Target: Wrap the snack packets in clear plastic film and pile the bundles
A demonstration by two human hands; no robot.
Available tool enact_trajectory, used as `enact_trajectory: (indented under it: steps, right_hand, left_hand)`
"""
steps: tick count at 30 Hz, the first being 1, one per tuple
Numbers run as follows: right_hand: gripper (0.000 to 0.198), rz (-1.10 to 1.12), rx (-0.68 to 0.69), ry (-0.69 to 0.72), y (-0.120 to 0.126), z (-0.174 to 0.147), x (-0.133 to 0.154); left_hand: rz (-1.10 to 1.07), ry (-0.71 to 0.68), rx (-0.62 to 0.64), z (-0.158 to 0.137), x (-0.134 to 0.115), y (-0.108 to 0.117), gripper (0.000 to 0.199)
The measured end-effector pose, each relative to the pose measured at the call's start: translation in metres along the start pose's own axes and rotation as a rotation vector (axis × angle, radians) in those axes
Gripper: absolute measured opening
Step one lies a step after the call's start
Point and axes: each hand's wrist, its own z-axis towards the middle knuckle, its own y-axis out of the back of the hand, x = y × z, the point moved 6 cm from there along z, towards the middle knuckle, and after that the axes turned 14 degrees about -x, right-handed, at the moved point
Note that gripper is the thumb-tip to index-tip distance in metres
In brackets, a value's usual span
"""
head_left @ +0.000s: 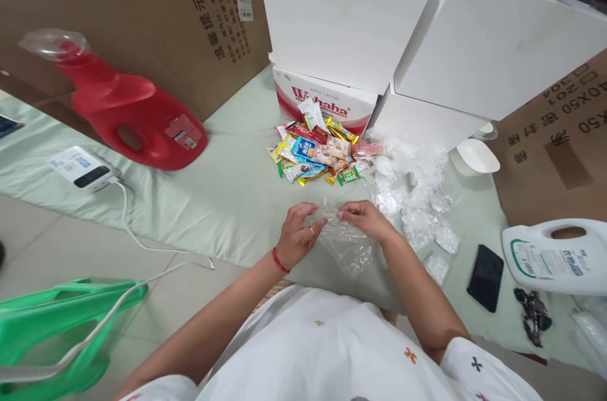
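A clear plastic bag [348,246] hangs between my hands at the near edge of the cloth-covered table. My left hand [301,230], with a ring and a red bracelet at the wrist, pinches the bag's upper left edge. On its other side, my right hand [363,217] grips the upper right edge between thumb and fingers. Just beyond lies a pile of small wrapped snacks [315,149] in many colours. A heap of crumpled clear plastic bags [412,192] spreads to the right of the snacks.
A red jug [137,110] and a white device [83,167] with a cable are at left. White boxes [341,15] stand behind the snacks. On the right are a white scoop-like container [474,157], a black phone [486,277], a white detergent bottle [552,262] and keys [534,315].
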Motion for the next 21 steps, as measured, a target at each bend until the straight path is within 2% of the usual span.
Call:
enact_trajectory:
  steps: [3, 6, 8, 13, 15, 18, 21]
  right_hand:
    - [0.046, 0.152, -0.155, -0.045, 0.017, 0.004, -0.005]
    - [0.047, 0.26, -0.21, -0.136, 0.025, 0.003, -0.012]
    - [0.044, 0.249, -0.276, -0.108, 0.028, -0.001, -0.011]
    - [0.032, 0.123, -0.413, 0.095, 0.025, -0.02, 0.006]
    - [0.028, 0.067, -0.408, 0.165, 0.022, -0.03, 0.014]
    - [0.029, 0.044, -0.354, 0.213, 0.018, -0.04, 0.021]
    - [0.043, 0.088, -0.326, 0.127, 0.015, -0.042, 0.015]
  left_hand:
    - [-0.012, 0.021, -0.02, 0.001, -0.002, 0.009, 0.014]
    - [-0.078, 0.139, -0.02, 0.004, -0.003, 0.013, 0.018]
    - [-0.168, 0.318, -0.01, 0.007, -0.003, 0.01, 0.023]
    - [-0.595, 0.965, 0.008, 0.006, -0.004, -0.017, 0.054]
    - [-0.696, 1.112, 0.0, 0.007, -0.008, -0.029, 0.06]
    - [-0.713, 1.145, 0.039, 0.01, -0.014, -0.042, 0.051]
    - [-0.736, 1.14, 0.073, 0.01, -0.018, -0.047, 0.045]
